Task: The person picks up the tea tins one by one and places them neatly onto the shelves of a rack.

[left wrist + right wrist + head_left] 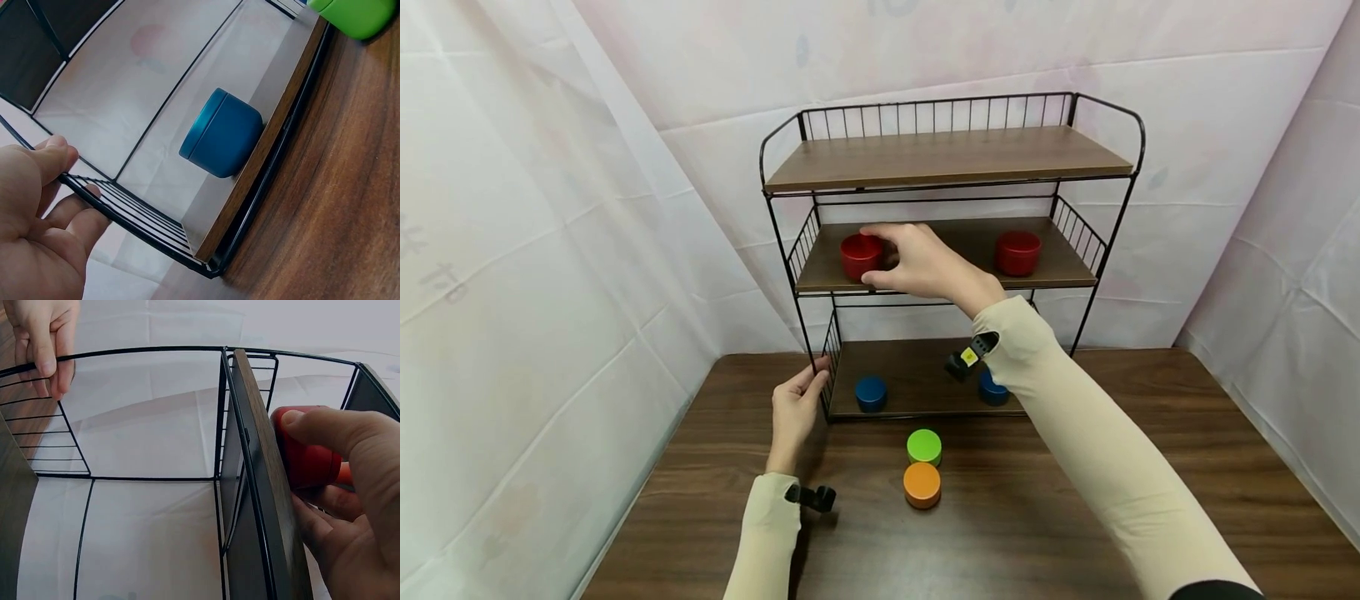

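Note:
On the middle shelf (955, 242) of a black wire rack, my right hand (925, 262) holds a small round red tin (855, 257) near the left end. Thumb and fingers curl about the red tin (306, 447) in the right wrist view. Lower down, my left hand (795, 408) grips the rack's left front post; its thumb and fingers (53, 156) are round the black rod in the left wrist view. Nearest to it, a blue tin (871, 394) stands on the bottom shelf (917, 358).
A second red tin (1018, 253) stands at the middle shelf's right. Another blue tin (992, 388) is partly behind my right sleeve. Green (924, 447) and orange (922, 485) tins stand on the wooden table (1000, 517) before the rack. Above is the top shelf (947, 158).

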Action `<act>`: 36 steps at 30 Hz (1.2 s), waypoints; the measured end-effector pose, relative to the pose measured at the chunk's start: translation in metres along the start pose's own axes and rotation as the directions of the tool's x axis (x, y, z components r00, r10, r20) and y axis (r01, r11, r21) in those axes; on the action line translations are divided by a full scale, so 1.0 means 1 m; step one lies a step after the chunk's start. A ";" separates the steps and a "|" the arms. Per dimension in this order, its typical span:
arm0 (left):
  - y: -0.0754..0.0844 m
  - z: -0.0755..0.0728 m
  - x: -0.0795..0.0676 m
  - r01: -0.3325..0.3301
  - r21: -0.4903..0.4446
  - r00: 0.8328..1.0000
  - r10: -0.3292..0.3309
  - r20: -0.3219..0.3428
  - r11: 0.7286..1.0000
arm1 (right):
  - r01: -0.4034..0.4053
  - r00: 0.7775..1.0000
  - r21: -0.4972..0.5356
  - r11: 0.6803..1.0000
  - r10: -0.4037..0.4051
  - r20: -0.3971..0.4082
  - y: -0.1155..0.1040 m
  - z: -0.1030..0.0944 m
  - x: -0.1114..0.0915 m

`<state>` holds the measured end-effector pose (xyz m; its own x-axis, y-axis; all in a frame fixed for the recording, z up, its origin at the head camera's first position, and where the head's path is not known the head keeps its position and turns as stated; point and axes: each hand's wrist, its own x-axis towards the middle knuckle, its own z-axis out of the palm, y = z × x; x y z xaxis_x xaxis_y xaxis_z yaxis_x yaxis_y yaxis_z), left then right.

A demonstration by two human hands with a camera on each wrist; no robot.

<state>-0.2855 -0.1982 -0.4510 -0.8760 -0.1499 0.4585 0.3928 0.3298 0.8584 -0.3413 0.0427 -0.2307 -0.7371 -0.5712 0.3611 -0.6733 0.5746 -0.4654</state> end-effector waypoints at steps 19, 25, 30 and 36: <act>0.001 0.002 0.000 -0.015 0.003 1.000 0.015 0.004 1.000 | -0.015 1.000 0.017 1.000 0.015 -0.006 0.003 0.007 0.005; 0.002 0.002 -0.001 -0.026 0.003 1.000 0.026 0.004 1.000 | -0.025 1.000 0.030 0.999 0.025 -0.006 0.004 0.010 0.008; 0.003 0.001 -0.001 -0.027 0.008 1.000 0.027 0.003 1.000 | -0.035 0.999 -0.015 0.999 0.036 0.017 0.000 0.009 0.011; 0.003 -0.001 -0.003 -0.002 0.025 1.000 0.002 -0.001 1.000 | -0.044 0.999 -0.047 0.998 0.046 0.029 -0.004 0.010 0.013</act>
<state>-0.2817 -0.1979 -0.4493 -0.8751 -0.1498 0.4602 0.3872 0.3536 0.8515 -0.3478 0.0269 -0.2324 -0.7650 -0.5612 0.3160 -0.6421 0.6264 -0.4420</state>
